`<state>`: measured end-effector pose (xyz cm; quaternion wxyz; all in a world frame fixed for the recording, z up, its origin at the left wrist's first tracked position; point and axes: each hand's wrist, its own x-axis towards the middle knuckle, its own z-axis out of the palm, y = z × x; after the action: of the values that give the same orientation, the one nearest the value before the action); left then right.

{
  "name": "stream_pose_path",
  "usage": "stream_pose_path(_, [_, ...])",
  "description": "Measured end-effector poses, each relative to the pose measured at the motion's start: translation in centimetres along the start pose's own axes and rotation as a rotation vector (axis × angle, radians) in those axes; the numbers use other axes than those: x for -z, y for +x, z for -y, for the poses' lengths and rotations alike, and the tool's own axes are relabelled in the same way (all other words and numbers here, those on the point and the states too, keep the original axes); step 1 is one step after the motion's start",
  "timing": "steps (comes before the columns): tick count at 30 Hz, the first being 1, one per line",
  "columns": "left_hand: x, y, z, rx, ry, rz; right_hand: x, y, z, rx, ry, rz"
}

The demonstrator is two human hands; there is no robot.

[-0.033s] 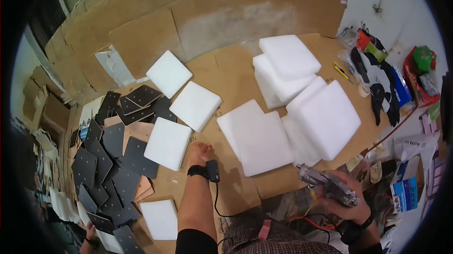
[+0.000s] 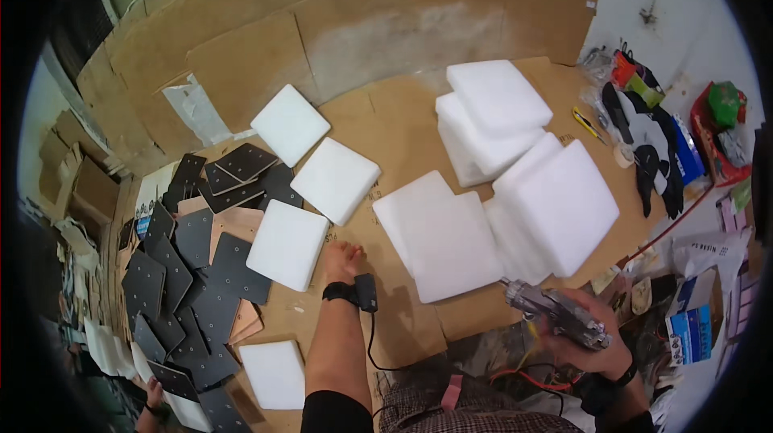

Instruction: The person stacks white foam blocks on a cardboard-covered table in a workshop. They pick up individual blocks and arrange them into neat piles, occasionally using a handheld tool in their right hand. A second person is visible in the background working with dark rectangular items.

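My right hand point(image 2: 592, 344) grips a grey metal spray gun point(image 2: 555, 316), its nozzle pointing left past the table's near edge. Just beyond the nozzle lie two overlapping flat white foam pads point(image 2: 455, 248), with thicker white foam blocks point(image 2: 564, 208) leaning beside them. My left hand point(image 2: 345, 261) is over the cardboard-covered table with its fingers curled in and nothing visible in them. Closest to it is a square white foam pad point(image 2: 288, 244). Two more pads, one of them the middle pad point(image 2: 336, 181), lie farther back. Another foam pad point(image 2: 274, 374) is near the front left.
Black square panels with small holes point(image 2: 228, 268) are heaped on the left. Another person's hand point(image 2: 153, 393) touches a panel at lower left. A yellow cutter point(image 2: 588, 124), black-and-grey gloves point(image 2: 644, 139) and bags crowd the right. Cardboard point(image 2: 386, 22) stands along the back. An orange hose point(image 2: 515, 374) hangs near my lap.
The view has shifted very slightly. The spray gun's nozzle sits a little closer to the flat foam pads; my left hand and the pads are otherwise as before.
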<state>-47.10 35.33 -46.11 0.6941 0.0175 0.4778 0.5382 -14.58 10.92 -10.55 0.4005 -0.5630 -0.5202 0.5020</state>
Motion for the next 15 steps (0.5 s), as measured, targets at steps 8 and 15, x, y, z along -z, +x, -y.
stream_pose_path(8, [-3.3,2.5,-1.0,-0.017,-0.032,-0.103,-0.3,6.0,-0.9,-0.042,0.025,-0.026])
stream_pose_path(15, [-4.0,4.3,-0.8,-0.028,-0.035,-0.101,-2.4,12.3,0.9,-0.014,-0.039,0.07])
